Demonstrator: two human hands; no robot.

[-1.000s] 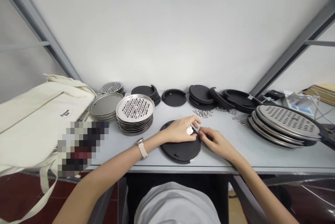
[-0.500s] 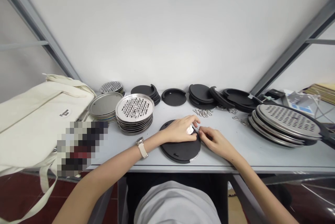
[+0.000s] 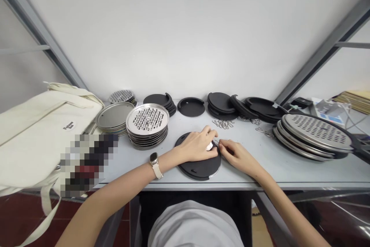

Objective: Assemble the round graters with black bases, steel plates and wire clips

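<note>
A round black disc (image 3: 199,170) with a thin steel rim lies flat on the grey table (image 3: 130,173), directly in front of me. My left hand (image 3: 198,147) rests on top of it, fingers curled around a small white piece (image 3: 209,146). My right hand (image 3: 234,156) comes in from the right, and its fingertips pinch a small metal piece (image 3: 215,143) against the disc's far right edge. The two hands nearly touch there, and they hide much of the disc and both small pieces.
A stack of perforated steel discs (image 3: 147,121) stands left of my hands, and a larger stack (image 3: 313,133) lies at right. Stacked black discs (image 3: 221,102) line the wall behind wire clips (image 3: 223,123). A canvas bag (image 3: 46,131) lies at far left.
The whole view has shifted slightly left. The fingers of my left hand curl more over the white piece, and my right hand stays pinched at the disc's edge.
</note>
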